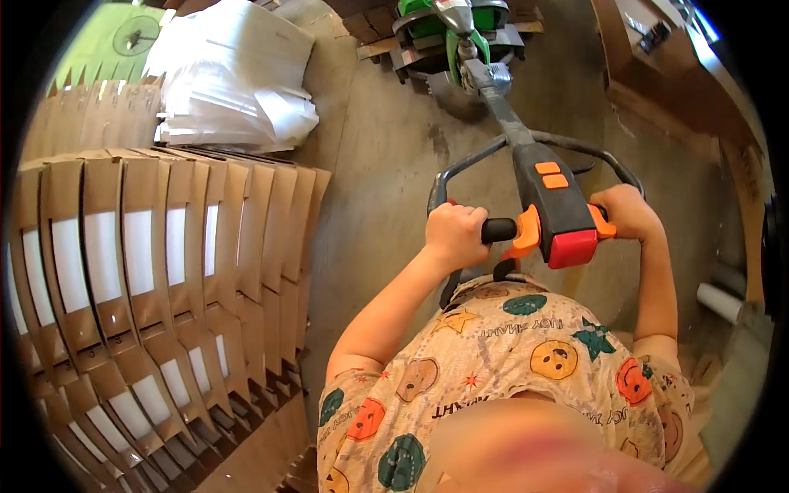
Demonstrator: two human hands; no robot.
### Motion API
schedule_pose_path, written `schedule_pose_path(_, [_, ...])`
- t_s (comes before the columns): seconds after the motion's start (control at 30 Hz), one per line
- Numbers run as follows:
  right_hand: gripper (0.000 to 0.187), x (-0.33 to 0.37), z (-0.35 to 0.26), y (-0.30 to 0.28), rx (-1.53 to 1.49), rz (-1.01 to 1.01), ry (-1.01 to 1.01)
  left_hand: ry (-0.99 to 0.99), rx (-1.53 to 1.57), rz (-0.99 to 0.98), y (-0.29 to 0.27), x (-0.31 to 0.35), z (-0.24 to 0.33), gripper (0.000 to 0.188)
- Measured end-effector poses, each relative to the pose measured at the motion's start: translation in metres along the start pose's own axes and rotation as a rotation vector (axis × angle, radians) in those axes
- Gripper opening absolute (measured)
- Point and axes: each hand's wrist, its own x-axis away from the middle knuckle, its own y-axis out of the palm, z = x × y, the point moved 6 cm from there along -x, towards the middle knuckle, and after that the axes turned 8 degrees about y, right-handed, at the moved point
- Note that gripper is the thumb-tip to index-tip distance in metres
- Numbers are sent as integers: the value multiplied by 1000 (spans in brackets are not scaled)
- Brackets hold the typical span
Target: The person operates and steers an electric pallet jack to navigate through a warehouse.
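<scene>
Both my hands are on the control handle (536,182) of a green and black pallet truck (460,57), whose long grey arm slopes away from me. My left hand (457,236) is wrapped round the black left grip (498,231), beside an orange thumb lever (528,230). On the other side my right hand (629,211) closes round the right grip, which its fingers mostly hide. Two orange buttons (551,175) sit on top of the handle head, and a red block (573,249) caps its near end. A black guard bar loops around the handle.
Stacks of flattened brown cardboard (185,238) with white patches line the left. Behind them stands a load in white plastic wrap (234,74). At the far right is a brown cardboard structure (674,90). A white roll (719,301) lies right of me. Concrete floor (370,164) runs between.
</scene>
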Motion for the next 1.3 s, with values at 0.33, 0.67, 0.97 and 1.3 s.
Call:
schedule_pose_path(0.33, [20, 12, 11, -11, 142, 114, -134, 37, 18, -1, 1, -4, 27, 23])
schedule_pose_path(0.67, [20, 19, 56, -9, 122, -10, -40, 73, -32, -1, 23, -30, 53, 23])
schedule_pose_path(0.97, [19, -2, 13, -3, 151, 24, -96, -16, 24, -2, 19, 1, 14, 22])
schedule_pose_path(1.3, [26, -16, -17, 3, 93, 6, -2, -67, 28, -6, 29, 9, -31, 20])
